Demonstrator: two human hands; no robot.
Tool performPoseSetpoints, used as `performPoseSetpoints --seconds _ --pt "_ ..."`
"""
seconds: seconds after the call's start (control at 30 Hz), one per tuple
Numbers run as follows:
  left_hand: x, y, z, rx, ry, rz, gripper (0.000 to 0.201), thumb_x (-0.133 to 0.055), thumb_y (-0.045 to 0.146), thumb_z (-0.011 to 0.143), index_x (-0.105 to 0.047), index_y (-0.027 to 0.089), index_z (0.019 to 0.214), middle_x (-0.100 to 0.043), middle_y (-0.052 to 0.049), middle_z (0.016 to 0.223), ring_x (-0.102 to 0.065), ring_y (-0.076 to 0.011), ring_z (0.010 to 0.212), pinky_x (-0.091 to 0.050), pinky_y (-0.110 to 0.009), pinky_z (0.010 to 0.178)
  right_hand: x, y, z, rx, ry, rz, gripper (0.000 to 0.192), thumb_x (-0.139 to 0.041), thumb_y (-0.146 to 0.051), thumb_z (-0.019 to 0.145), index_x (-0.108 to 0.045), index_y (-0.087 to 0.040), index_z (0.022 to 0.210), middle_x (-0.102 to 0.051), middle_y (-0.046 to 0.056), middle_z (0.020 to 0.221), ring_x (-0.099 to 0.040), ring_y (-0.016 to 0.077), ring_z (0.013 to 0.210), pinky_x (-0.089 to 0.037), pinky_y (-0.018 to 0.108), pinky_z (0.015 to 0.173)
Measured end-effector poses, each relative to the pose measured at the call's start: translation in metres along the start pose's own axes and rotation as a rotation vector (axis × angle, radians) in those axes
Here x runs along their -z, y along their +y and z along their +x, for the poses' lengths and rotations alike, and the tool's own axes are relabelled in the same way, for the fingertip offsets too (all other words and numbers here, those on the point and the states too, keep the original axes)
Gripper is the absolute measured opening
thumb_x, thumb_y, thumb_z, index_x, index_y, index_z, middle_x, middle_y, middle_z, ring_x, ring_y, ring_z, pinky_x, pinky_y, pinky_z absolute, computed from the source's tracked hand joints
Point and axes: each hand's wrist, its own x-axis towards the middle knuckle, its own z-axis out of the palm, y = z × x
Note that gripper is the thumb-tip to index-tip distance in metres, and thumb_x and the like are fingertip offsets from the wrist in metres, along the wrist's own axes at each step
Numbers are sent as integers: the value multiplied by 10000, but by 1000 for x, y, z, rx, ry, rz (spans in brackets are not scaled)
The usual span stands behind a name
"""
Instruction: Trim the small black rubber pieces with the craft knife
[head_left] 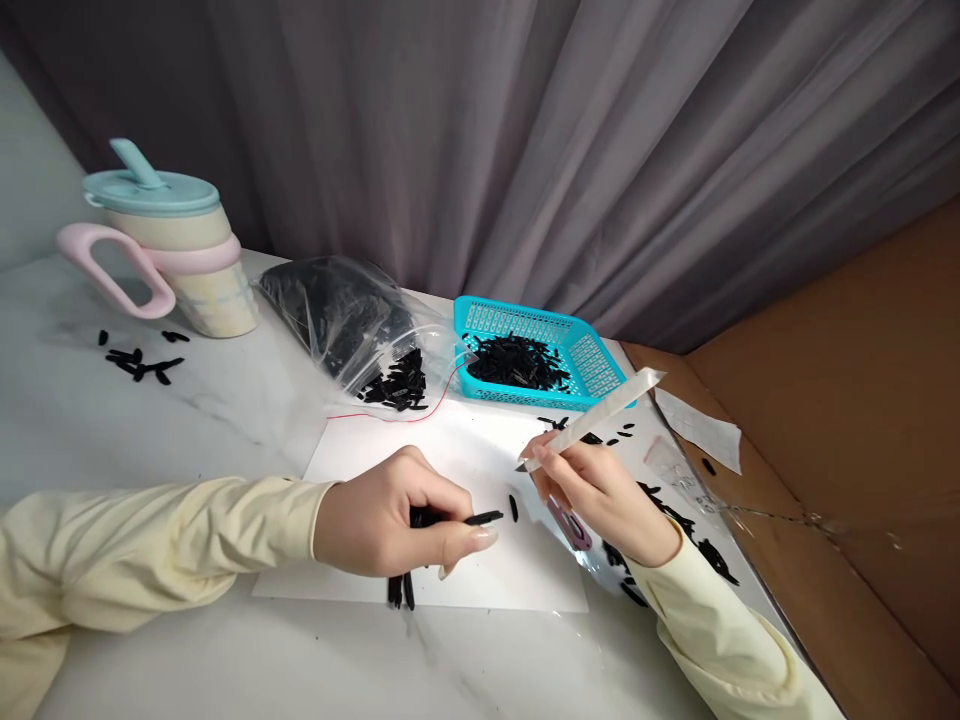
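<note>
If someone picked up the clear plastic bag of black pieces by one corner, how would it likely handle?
The clear plastic bag looks thin and crinkled, so probably floppy. Its mouth lies open with black pieces spilled out, so more would likely pour out. It looks well filled, so perhaps heavier than expected.

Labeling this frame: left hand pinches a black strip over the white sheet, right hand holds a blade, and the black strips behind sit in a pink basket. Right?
Not quite. The head view shows the basket is turquoise, not pink. The rest holds: the left hand pinches a black strip over the white sheet, and the right hand holds a blade.

mug point(184, 260) back left | zip bag point(341, 315) (half open) | blue basket point(596, 360) | curtain point(525, 150)
</note>
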Motion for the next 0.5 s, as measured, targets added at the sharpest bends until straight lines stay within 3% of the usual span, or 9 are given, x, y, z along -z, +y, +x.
performPoseSetpoints --seconds 0.1,0.17,0.33,0.5 --pt "0 0 0 12 -1 -21 376 -492 195 838 -493 145 466 -455 20 407 -323 -41 365 -256 -202 376 -4 -1 1 -60 -197 174 354 -291 -266 925 -554 -152 718 -498 -35 462 -408 73 340 -384 202 403" --pt "0 0 0 12 -1 -29 387 -498 187 828 -450 157 445 -421 31 391 -300 -40 355 -238 -208 367 -7 2 3 -75 -247 215 258 -366 -242 894 -575 -131 790 -567 -9 537 -451 72 373 -391 192 394" --pt "0 2 0 18 -17 -26 396 -489 161 814 -363 178 439 -338 47 388 -248 -44 364 -218 -224 371 -17 11 7 -119 -231 186 104 -516 -152 792 -613 -130 762 -602 0 570 -499 71 442 -409 167 418" --pt "-1 4 2 27 -27 -13 406 -487 160 812 -309 187 448 -298 53 404 -220 -49 385 -224 -224 381 -8 3 5 -256 -163 387 90 -569 -197 778 -613 -122 799 -638 13 600 -517 69 426 -392 148 343"
